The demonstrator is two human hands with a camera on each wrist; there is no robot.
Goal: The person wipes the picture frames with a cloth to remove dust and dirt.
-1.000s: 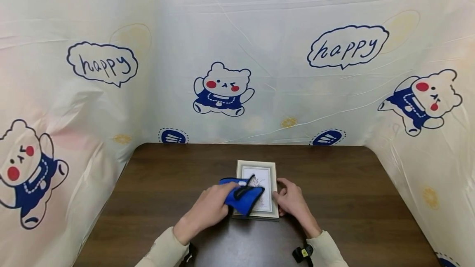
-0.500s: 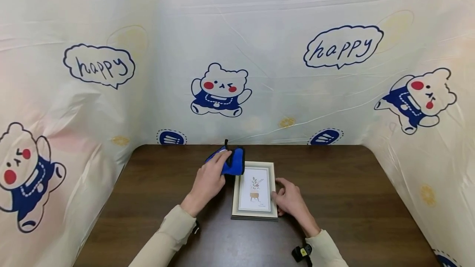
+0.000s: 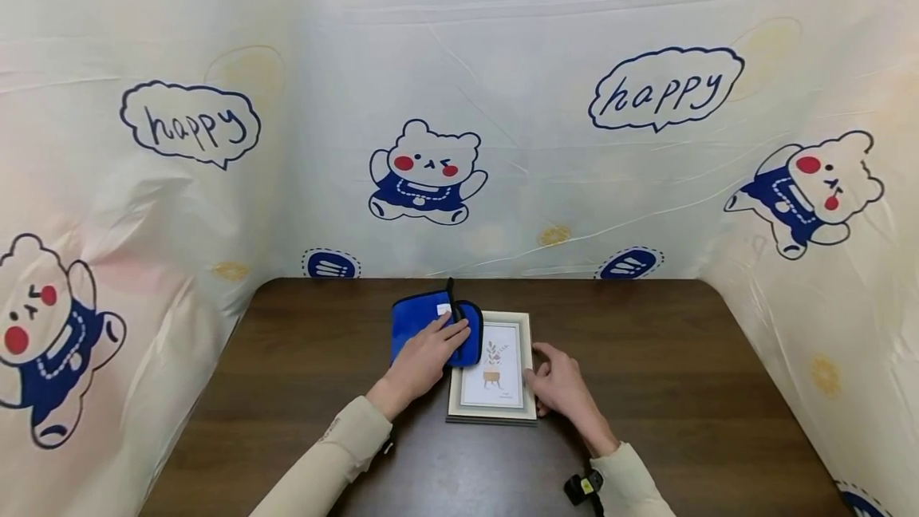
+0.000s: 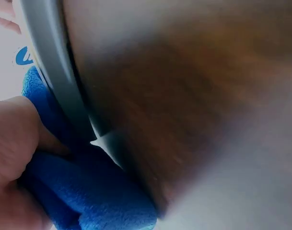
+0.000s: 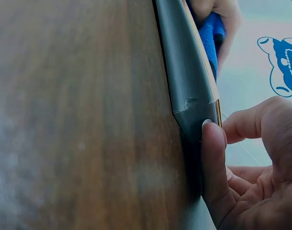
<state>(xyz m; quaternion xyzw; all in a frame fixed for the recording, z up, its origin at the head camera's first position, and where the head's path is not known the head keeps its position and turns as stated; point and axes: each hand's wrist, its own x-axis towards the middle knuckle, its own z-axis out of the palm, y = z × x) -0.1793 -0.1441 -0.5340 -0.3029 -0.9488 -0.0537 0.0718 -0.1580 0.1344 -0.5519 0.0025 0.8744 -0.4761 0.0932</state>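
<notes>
A cream picture frame [image 3: 527,401] with a potted-plant print lies flat on the dark wooden table [image 3: 646,341]. Across its upper left corner spreads a blue cloth [image 3: 416,321] with black edging and a small white label. My left hand [image 3: 424,357] holds this cloth against the frame, fingers laid over it; in the left wrist view the thumb sinks into the bunched cloth [image 4: 98,191] beside the frame's side [image 4: 54,62]. On the right, my right hand [image 3: 563,385] grips the frame's edge, with thumb and index finger at its corner in the right wrist view.
A pale curtain [image 3: 531,118] printed with bears and "happy" bubbles stands around the back and sides of the table. Black straps are on both wrists, the right one bearing a small device [image 3: 585,489].
My left hand has taken the cloth from the middle of the frame up past its top left, then back onto the upper left corner, uncovering the print. The right hand stays put.
</notes>
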